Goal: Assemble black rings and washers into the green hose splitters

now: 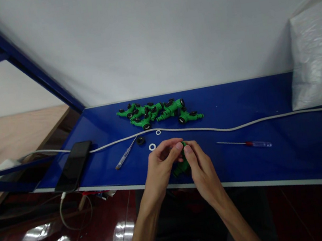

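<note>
Green connector [182,168] — blue table [288,150], white cable [225,129]

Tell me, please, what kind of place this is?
Probably a small assembly workstation. Both hands, left hand and right hand, hold a green fitting over a blue workbench. A pile of green fittings, two screwdrivers and white washers lie there.

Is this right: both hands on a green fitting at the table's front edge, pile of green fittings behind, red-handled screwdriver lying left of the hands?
Not quite. In the head view the red-handled screwdriver lies right of the hands, not left. The rest holds: left hand and right hand on the green fitting at the table's front edge, pile of green fittings behind.
</note>
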Action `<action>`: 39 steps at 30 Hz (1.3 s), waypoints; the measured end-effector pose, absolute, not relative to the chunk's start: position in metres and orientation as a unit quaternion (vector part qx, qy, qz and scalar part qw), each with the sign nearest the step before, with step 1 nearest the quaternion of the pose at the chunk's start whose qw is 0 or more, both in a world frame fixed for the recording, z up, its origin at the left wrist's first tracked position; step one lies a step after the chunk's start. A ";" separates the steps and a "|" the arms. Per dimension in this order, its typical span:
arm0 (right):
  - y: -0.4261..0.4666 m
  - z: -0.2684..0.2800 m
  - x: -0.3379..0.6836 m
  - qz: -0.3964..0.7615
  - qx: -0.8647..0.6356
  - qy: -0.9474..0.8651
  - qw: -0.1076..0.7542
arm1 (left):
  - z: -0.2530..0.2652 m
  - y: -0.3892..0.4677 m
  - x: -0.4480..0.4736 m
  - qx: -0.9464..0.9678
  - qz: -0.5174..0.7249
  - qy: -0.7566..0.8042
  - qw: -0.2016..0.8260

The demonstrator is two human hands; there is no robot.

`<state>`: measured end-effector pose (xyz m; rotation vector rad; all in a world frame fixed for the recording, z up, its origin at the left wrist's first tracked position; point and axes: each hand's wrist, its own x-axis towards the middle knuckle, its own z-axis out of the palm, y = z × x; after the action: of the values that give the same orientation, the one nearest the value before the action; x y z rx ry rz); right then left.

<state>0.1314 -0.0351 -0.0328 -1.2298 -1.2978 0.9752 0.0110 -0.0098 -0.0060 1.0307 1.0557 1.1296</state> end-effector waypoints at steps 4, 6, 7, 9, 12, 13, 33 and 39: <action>-0.035 -0.032 0.132 0.404 -0.510 -0.557 0.517 | -0.008 -0.010 0.012 0.438 0.477 0.460 0.608; -0.035 -0.032 0.133 0.401 -0.507 -0.562 0.516 | -0.009 -0.011 0.012 0.439 0.476 0.461 0.606; -0.035 -0.032 0.133 0.400 -0.506 -0.562 0.518 | -0.009 -0.011 0.011 0.439 0.475 0.461 0.608; -0.036 -0.032 0.133 0.404 -0.501 -0.560 0.521 | -0.009 -0.013 0.010 0.437 0.463 0.458 0.620; -0.036 -0.032 0.134 0.416 -0.493 -0.554 0.526 | -0.008 -0.014 0.009 0.438 0.426 0.444 0.655; -0.037 -0.033 0.134 0.419 -0.489 -0.552 0.529 | -0.007 -0.015 0.008 0.438 0.416 0.437 0.667; -0.038 -0.031 0.133 0.345 -0.491 -0.594 0.536 | -0.013 -0.009 0.009 0.252 0.430 0.351 0.793; -0.039 -0.029 0.133 0.350 -0.497 -0.582 0.540 | -0.013 -0.009 0.011 0.240 0.431 0.359 0.793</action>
<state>0.1326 -0.0395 -0.0285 -1.1813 -1.3841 0.8321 0.0107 -0.0091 -0.0125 0.5166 0.7717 0.9262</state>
